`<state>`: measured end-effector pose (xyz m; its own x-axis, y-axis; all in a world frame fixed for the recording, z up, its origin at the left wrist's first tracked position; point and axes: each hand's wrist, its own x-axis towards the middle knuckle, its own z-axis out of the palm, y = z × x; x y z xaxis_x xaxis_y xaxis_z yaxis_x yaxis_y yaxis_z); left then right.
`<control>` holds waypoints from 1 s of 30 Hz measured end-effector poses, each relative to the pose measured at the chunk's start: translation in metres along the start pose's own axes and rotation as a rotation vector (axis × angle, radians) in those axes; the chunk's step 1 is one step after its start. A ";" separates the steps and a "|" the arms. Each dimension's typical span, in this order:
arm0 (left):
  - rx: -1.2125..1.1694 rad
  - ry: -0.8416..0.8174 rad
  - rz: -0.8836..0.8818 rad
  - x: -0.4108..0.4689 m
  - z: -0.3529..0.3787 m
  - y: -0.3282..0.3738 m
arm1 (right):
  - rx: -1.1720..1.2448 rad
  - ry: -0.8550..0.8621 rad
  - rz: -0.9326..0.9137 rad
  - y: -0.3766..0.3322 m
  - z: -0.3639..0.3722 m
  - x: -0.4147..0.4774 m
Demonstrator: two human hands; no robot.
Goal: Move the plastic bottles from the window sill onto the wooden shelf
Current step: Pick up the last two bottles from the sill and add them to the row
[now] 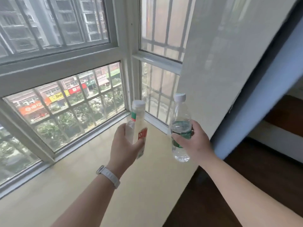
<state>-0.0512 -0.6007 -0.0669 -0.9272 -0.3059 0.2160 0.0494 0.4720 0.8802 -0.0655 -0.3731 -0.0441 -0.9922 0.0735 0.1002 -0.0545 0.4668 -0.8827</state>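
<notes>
My left hand (124,145) grips a clear plastic bottle with a red and green label (139,122) and a white cap, held above the pale yellow window sill (82,185). My right hand (195,143) grips a second clear bottle with a green label (180,128) and a white cap, tilted slightly, over the sill's right edge. Both bottles are lifted off the sill, near its far right corner. The wooden shelf is not clearly in view.
Barred windows (65,104) close the sill at the back and right. A white wall (221,71) and a blue-grey curtain or panel (262,95) stand on the right. Dark wood flooring or steps (246,169) lie below to the right.
</notes>
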 end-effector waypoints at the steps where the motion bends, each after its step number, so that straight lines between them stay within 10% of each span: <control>1: -0.005 -0.025 0.007 -0.001 0.009 0.005 | 0.003 0.027 0.016 0.005 -0.010 -0.001; 30: -0.071 -0.646 0.230 -0.057 0.430 0.218 | 0.023 0.551 0.272 0.227 -0.373 0.005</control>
<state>-0.1474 -0.1252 -0.0690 -0.9246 0.3600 0.1244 0.2747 0.4042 0.8724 -0.0412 0.0622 -0.0725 -0.7675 0.6351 0.0872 0.1843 0.3489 -0.9189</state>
